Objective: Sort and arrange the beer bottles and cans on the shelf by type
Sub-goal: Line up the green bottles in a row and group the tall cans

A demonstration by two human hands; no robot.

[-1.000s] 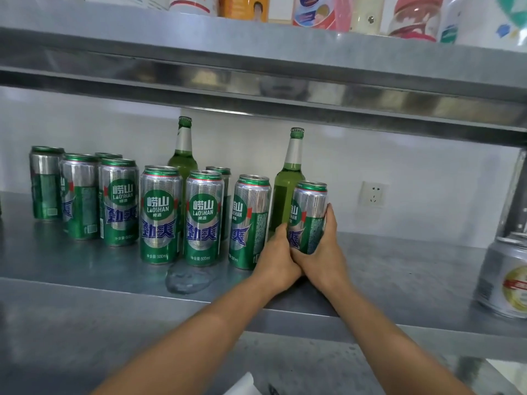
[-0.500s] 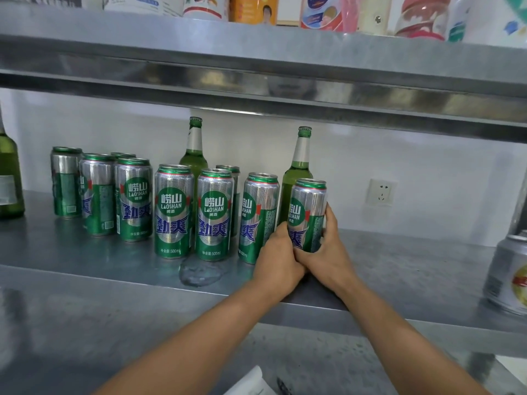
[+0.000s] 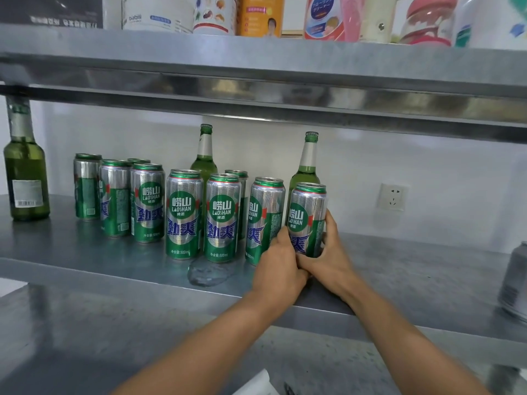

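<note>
Several green and silver Laoshan beer cans [image 3: 184, 213] stand in a loose row on the steel shelf [image 3: 85, 252]. At the row's right end, my left hand [image 3: 281, 266] and my right hand [image 3: 332, 252] both grip the lower part of one upright can [image 3: 306, 212]. Behind the cans two green glass bottles stand against the wall, one [image 3: 204, 155] at centre and one [image 3: 309, 161] just behind the held can. Another dark green bottle [image 3: 25, 172] is at the far left.
A silver can [image 3: 514, 280] with a different label sits at the right edge, blurred. A wet patch [image 3: 209, 273] lies on the shelf in front of the cans. The upper shelf [image 3: 256, 52] carries assorted tins and containers. A wall socket [image 3: 393, 196] is behind.
The view has shifted left, bringing the far-left bottle into sight. The held can has turned a little, showing more of its label. Both hands stay on it.
</note>
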